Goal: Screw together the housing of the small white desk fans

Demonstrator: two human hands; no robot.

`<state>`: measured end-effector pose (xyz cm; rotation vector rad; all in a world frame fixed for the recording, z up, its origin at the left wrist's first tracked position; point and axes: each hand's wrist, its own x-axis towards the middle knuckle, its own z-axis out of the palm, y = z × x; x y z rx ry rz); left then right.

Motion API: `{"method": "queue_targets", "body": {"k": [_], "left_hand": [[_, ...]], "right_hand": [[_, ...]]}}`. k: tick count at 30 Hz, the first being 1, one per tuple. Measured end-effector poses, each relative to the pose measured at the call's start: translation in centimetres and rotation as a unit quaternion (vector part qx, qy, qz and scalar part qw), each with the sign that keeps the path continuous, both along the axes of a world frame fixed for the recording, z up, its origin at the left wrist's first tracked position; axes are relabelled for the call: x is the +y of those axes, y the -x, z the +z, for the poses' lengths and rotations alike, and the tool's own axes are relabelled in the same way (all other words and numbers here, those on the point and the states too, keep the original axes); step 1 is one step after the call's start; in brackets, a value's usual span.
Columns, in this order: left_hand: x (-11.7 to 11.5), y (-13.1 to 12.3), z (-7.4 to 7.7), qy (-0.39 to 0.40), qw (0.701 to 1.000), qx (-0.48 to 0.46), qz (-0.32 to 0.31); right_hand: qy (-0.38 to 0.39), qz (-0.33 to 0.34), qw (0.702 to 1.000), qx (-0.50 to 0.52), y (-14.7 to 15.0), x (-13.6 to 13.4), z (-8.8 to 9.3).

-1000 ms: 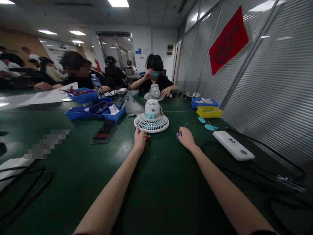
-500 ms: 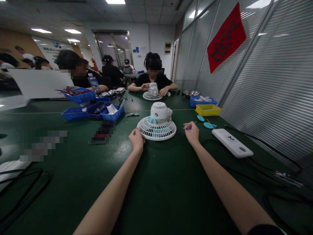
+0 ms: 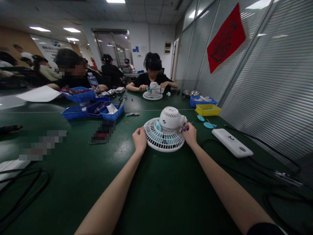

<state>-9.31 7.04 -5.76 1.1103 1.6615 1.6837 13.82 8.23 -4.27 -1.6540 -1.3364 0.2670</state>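
A white desk fan (image 3: 170, 119) lies grille down on the green table, its motor housing on top and light blue blades showing through the slots. My left hand (image 3: 140, 139) pinches the left rim of its grille. At the fan's right side, my right hand (image 3: 191, 135) is closed on a small screwdriver (image 3: 186, 128) with a purple handle, its thin shaft pointing up and away from the fan. The fingers of that hand are against the fan's right side; whether they also grip it is hard to see.
Blue bins (image 3: 113, 112) with parts stand at the left, a yellow bin (image 3: 207, 110) at the right. Light blue pieces (image 3: 208, 125) lie near a white power bank-like box (image 3: 232, 142) with black cables. Across the table, a co-worker handles another white fan (image 3: 153, 94).
The fan has come closer and shifted right, turned somewhat, with my left hand on its rim. My right hand, with the screwdriver, has moved from apart to against the fan's side.
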Motion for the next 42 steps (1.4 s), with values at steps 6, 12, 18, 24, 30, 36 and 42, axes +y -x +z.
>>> {"method": "queue_targets", "body": {"k": [6, 12, 18, 24, 30, 36, 42], "left_hand": [[-0.8, -0.4, 0.6, 0.016, 0.999, 0.041, 0.009], [-1.3, 0.6, 1.3, 0.077, 0.990, 0.090, 0.070], [-1.0, 1.0, 1.2, 0.064, 0.989, 0.101, 0.082], [-0.3, 1.0, 0.8, -0.014, 0.994, 0.105, 0.040], [-0.3, 0.5, 0.7, -0.054, 0.984, 0.151, -0.075], [-0.2, -0.1, 0.3, -0.057, 0.963, 0.204, -0.169], [0.1, 0.0, -0.2, -0.047, 0.954, 0.232, -0.182]], "right_hand": [[-0.010, -0.017, 1.000, 0.005, -0.5, -0.3, 0.1], [-0.014, -0.014, 0.999, 0.041, -1.0, 0.3, 0.0], [-0.012, 0.041, 0.993, 0.114, -1.5, 1.1, -0.6], [-0.022, 0.108, 0.978, 0.177, -1.0, 1.3, -0.8], [-0.006, 0.160, 0.971, 0.175, -1.3, 1.1, -0.7], [0.026, 0.208, 0.958, 0.195, -2.1, 0.8, -0.6], [0.035, 0.203, 0.956, 0.208, -2.1, 0.9, -0.8]]}}
